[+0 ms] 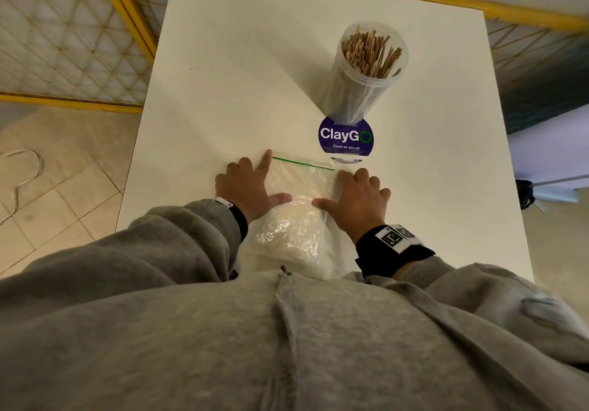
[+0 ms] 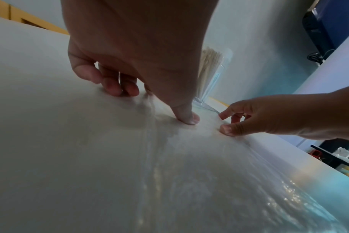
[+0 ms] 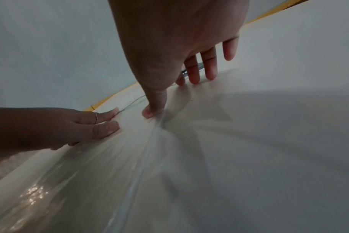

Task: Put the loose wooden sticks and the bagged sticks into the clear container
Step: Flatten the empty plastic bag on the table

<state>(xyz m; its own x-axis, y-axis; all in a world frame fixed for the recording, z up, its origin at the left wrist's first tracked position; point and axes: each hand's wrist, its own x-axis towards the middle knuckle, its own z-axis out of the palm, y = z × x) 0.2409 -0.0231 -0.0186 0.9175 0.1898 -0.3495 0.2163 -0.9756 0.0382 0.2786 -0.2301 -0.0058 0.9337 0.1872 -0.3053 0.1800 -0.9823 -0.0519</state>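
- Clear container (image 1: 366, 72): upright on the far right part of the white table (image 1: 223, 59), lid off, already packed with wooden sticks (image 1: 371, 55) that stand above its rim. Its base rests on the far edge of the round purple sticker (image 1: 345, 138).
- Zip bag (image 1: 294, 206): lies flat on the table's near edge, directly before the person, green seal strip (image 1: 302, 163) toward the container. Contents look pale and glossy; individual sticks inside cannot be made out.
- Left hand (image 1: 247, 185): fingers spread wide, forefinger straight at the bag's far left corner, thumb pressing flat on the plastic. Nothing gripped.
- Right hand (image 1: 358, 195): fingers relaxed and spread over the bag's right edge, thumb flat on the plastic, near the left thumb. Nothing gripped.
- Loose sticks on the table: none visible.
- Risk, fit: the container appears nearly full; forcing the bag in could push standing sticks out or tip the tall cylinder.
- Risk, seal: whether the strip is fully closed cannot be told; lifted mouth-down, an open bag would spill.
- Risk, grip: smooth plastic under flat fingers may slide toward the near edge and drop off.
- Risk, reach: a sleeve (image 1: 178, 238) or wrist band passing the container could knock it over.
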